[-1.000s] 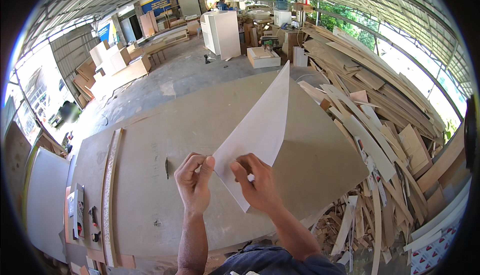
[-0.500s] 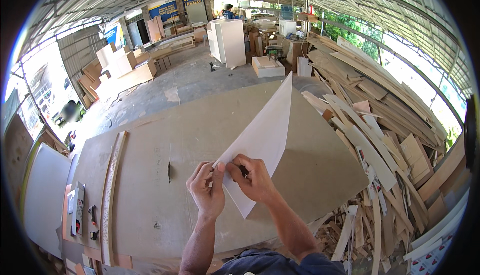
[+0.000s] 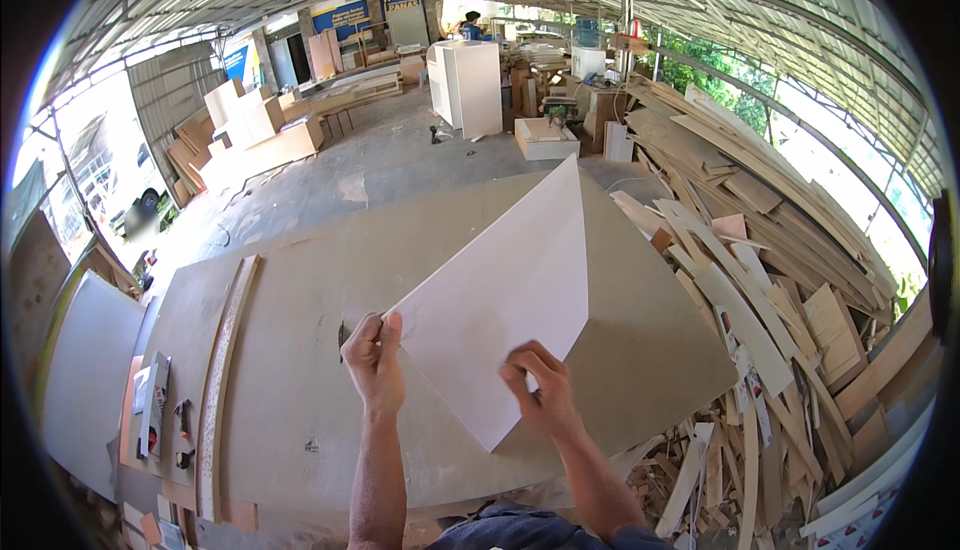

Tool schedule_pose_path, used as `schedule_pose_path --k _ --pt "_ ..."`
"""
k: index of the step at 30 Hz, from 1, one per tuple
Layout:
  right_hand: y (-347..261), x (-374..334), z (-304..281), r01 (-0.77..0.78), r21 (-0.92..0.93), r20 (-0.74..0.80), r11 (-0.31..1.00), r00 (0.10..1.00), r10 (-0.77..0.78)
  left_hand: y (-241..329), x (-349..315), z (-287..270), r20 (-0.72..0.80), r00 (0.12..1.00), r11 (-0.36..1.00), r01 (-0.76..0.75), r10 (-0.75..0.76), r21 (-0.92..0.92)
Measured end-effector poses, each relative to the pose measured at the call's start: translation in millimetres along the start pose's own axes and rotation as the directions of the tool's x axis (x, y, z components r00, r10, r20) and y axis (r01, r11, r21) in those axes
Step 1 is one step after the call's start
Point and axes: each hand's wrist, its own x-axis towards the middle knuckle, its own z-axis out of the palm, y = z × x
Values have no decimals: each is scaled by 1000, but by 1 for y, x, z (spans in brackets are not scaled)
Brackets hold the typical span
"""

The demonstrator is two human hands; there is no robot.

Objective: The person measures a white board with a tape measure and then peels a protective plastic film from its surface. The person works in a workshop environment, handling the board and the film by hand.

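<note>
Largest, the grey-brown worktop (image 3: 290, 380), with a long pale strip (image 3: 222, 380) across its left part. Next, the white sheet (image 3: 500, 280), raised aslant over the worktop's right half, with its peak pointing away from the body. Apparently partway through handling: already lifted and gripped, not yet flat or released; impossible to tell how much remains. Then the left hand (image 3: 375, 355), pinched on the sheet's left corner, and the right hand (image 3: 542, 390), curled before the lower right edge, perhaps touching, hard to tell. Smallest, a small white bit (image 3: 532, 383) at the right fingers, too blurred to identify. Compared with half a second earlier: hands well apart instead of together at the left edge, sheet turned broader to view.
</note>
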Motion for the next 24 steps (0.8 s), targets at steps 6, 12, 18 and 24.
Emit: schedule_pose_path --k 6,12,18,24 --pt "-19 43 32 428 -179 175 886 900 -400 21 -8 9 31 999 986 16 -11 -164" --pt "-21 83 53 668 -253 75 700 734 -675 64 0 -4 70 990 986 -115 125 -124" --pt "-27 106 59 706 -374 -74 601 623 -778 107 26 -4 181 967 983 -182 179 0" --pt "-40 116 46 769 -305 -26 562 583 -812 121 31 2 206 956 975 -220 210 26"
